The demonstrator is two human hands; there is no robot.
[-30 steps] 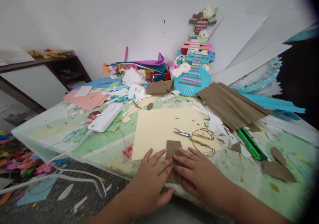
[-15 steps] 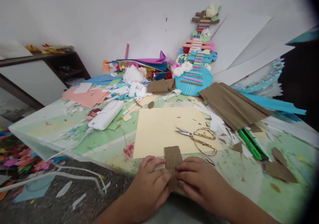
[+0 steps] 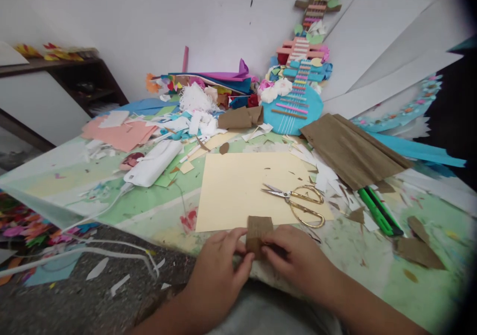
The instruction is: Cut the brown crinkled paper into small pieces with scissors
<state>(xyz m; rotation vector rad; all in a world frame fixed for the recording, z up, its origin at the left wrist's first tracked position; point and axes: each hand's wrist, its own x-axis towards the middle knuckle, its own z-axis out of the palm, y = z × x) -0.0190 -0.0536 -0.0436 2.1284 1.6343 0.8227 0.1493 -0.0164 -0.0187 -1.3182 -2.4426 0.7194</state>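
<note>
A small folded strip of brown crepe paper (image 3: 260, 230) is held at the table's near edge, just below a cream paper sheet (image 3: 234, 191). My left hand (image 3: 221, 270) pinches its left side between thumb and fingers. On the other side, my right hand (image 3: 298, 260) grips the strip's lower right edge, fingertips closed on it. Gold-handled scissors (image 3: 294, 199) lie on the cream sheet with their blades slightly apart, beyond my right hand. Tiny brown scraps are scattered near them.
A large brown crepe sheet (image 3: 354, 151) and a green cutter (image 3: 378, 213) lie to the right. At left sit a white power bank (image 3: 153, 163) with a cable and pink paper (image 3: 119, 133). A blue paper guitar (image 3: 292, 109) leans on the wall. Brown scraps (image 3: 419, 250) lie nearby.
The brown paper strip looks shorter, its lower part now folded up. My fingers have shifted around it, the left thumb now at its lower edge. The camera view has tilted slightly downward.
</note>
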